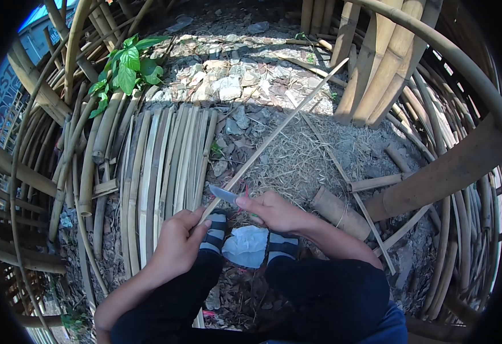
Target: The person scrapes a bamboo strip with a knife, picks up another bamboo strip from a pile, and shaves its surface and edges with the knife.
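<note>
A long, thin bamboo strip [279, 129] slants from my lap up to the far right. My left hand [179, 238] is closed around its near part, thumb along the top. In my right hand [273, 211] is a knife [223, 194], thumb towards the blade; its handle is hidden in my fist. The blade lies across the strip, just beyond my left hand. Left of my hands, many split bamboo slats [171, 155] lie side by side on the ground. Pale shavings [297, 157] are scattered under and beyond the strip.
Thick bamboo poles [388, 63] stand at the right, and a large bent one [446, 172] reaches in. A cut bamboo piece [340, 213] lies near my right forearm. A whitish crumpled sheet [245, 246] is between my feet. A leafy plant [128, 66] grows at the upper left.
</note>
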Tool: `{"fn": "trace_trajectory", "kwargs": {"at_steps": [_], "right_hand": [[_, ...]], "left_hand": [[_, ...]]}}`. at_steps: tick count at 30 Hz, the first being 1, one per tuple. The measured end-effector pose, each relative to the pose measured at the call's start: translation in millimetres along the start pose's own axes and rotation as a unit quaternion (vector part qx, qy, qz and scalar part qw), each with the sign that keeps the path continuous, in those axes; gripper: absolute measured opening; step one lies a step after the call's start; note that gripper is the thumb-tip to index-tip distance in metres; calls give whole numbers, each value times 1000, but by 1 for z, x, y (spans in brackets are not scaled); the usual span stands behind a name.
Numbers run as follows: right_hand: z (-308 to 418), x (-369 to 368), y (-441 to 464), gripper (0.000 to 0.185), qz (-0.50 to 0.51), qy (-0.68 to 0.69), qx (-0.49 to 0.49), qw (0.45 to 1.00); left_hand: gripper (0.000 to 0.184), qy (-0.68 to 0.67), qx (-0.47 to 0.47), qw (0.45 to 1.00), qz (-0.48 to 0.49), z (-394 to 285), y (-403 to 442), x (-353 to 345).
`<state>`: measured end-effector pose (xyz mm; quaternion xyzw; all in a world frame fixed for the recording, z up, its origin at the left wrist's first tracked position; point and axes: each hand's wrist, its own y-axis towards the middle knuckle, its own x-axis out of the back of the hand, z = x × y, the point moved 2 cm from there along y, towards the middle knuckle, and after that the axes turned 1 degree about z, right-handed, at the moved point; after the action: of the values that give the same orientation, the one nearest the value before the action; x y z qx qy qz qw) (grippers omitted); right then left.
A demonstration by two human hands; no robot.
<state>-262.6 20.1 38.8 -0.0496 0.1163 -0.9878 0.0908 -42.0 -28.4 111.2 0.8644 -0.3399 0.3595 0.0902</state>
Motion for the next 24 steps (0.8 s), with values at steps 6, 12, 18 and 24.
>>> {"fn": "trace_trajectory", "kwargs": {"at_steps": [6, 12, 18, 24], "right_hand": [[5, 48, 6, 62, -111, 71, -50, 990], [13, 29, -3, 64, -7, 48, -81, 996], [1, 79, 4, 63, -111, 89, -83, 986], [29, 24, -16, 63, -28, 53, -88, 994]], "left_hand": [[22, -11, 29, 1000, -4, -2, -5, 8], [19, -18, 29, 999, 2, 0, -5, 4], [18, 7, 27, 999, 20, 0, -10, 9], [23, 6, 2, 999, 49, 3, -7, 3]]}}
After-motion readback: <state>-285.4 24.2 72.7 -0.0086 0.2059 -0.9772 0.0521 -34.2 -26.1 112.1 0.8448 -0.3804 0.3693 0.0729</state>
